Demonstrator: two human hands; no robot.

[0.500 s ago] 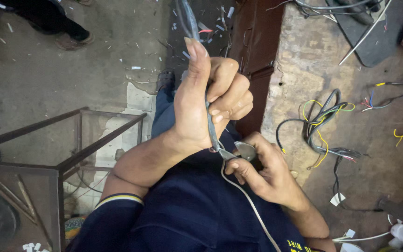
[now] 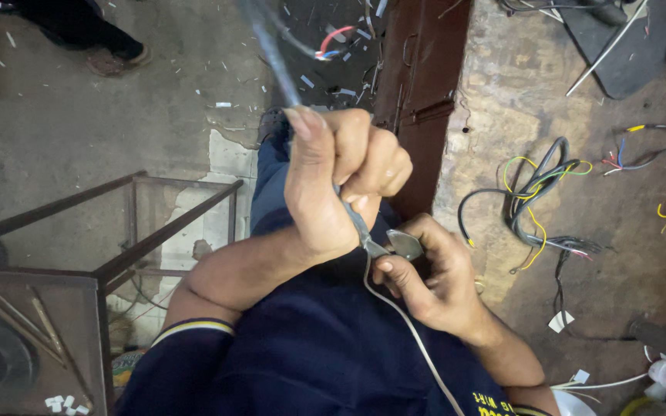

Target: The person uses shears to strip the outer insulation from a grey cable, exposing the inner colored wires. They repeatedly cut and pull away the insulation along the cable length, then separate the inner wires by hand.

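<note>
Gripping one grey sheathed cable point(image 2: 352, 217): left hand point(image 2: 341, 181) clenched around it; right hand point(image 2: 425, 277) grasping one small metal blade point(image 2: 404, 244).

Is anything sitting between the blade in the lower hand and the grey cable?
Nothing visible does. The right hand holds the blade right against the grey cable, which the left hand grips above it.

The person wears a dark navy short-sleeved top; the sleeve point(image 2: 186, 339) ends above the elbow in a ribbed cuff with a thin yellow and white stripe; yellow lettering sits low on the chest point(image 2: 495, 402); both forearms are bare; blue trousers point(image 2: 271, 185) cover the leg; no gloves, rings or watch show.
</note>
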